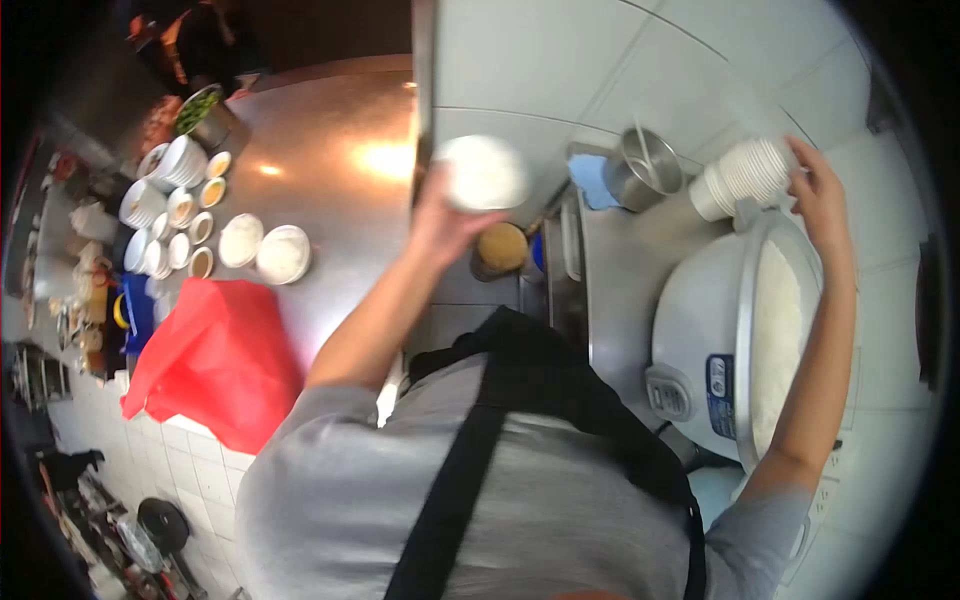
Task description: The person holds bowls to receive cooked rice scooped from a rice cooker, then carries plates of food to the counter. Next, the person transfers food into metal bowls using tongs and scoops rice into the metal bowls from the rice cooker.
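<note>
My left hand is closed around a white foam cup heaped with something white that looks like rice; the cup is blurred by motion. At upper right, my right hand has its fingers at the end of a stack of white foam cups lying on its side. Below that arm stands a large rice cooker, open and full of white rice. Two filled white cups sit side by side on the steel counter at left.
A red bag lies on the left counter's near edge. Beyond it are several small bowls and a pot of greens. A metal pot with a utensil stands beside a blue cloth. A person stands at the far left.
</note>
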Motion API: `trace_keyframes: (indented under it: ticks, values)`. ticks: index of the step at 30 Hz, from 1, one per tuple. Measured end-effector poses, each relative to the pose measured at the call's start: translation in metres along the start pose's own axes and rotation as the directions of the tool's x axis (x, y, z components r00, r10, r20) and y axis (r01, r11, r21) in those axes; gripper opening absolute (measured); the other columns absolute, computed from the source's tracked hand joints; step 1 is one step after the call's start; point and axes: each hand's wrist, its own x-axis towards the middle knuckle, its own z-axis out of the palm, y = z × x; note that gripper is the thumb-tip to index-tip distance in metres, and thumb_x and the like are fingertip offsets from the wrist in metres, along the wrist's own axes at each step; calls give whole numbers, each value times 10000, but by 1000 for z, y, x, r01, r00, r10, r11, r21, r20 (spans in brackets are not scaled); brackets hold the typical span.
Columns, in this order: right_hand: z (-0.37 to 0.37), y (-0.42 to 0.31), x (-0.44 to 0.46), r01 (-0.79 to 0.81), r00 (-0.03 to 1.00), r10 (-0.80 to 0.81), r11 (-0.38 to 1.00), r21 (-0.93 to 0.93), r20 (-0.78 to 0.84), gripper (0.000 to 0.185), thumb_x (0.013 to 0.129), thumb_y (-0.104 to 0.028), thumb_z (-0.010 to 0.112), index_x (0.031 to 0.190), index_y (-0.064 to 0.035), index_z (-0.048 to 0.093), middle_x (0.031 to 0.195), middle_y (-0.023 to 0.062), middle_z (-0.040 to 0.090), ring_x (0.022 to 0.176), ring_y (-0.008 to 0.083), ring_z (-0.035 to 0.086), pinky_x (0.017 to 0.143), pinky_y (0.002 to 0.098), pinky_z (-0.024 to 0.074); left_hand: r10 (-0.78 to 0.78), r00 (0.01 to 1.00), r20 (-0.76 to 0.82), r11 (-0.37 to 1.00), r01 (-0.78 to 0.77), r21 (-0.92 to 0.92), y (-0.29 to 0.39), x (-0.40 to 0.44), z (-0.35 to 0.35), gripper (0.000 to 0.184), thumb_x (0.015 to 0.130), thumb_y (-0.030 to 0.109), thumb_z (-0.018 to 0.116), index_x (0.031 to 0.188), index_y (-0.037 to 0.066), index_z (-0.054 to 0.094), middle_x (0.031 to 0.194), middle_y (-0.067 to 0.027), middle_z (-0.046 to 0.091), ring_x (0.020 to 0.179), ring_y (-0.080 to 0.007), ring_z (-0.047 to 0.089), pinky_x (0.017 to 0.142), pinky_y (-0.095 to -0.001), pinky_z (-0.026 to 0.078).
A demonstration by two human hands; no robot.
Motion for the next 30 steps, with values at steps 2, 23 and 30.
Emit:
trace_keyframes:
  ticks: [2, 23, 30]
  values:
    - [18, 23, 30, 59, 983, -30, 986, -154, 181, 405, 763, -15, 465, 1140, -78, 599, 930, 176, 615, 753, 236, 596, 695, 337, 487, 72, 948, -311, 993, -40, 108, 16, -30, -65, 758, 849, 676, 392, 1356, 114, 363, 1316, -122, 469, 1190, -277, 473, 912, -447, 443]
    - [-144, 138, -45, -123, 992, 116, 983, -138, -57, 219, 827, -190, 550, 1002, -124, 663, 901, 98, 674, 848, 270, 633, 795, 420, 474, 23, 532, -846, 843, -465, -270, 45, -10, -304, 541, 915, 365, 462, 1258, -48, 398, 1251, -173, 470, 1079, -295, 548, 886, -391, 523]
    - [-320, 287, -429, -617, 266, 944, 11, -787, -195, 526, 894, -528, 441, 1066, -72, 639, 1135, 184, 592, 1044, 332, 561, 860, 434, 446, 103, 400, -911, 936, -350, -48, 27, 23, -214, 541, 927, 413, 438, 1194, -58, 413, 1185, -208, 498, 927, -307, 575, 790, -347, 513]
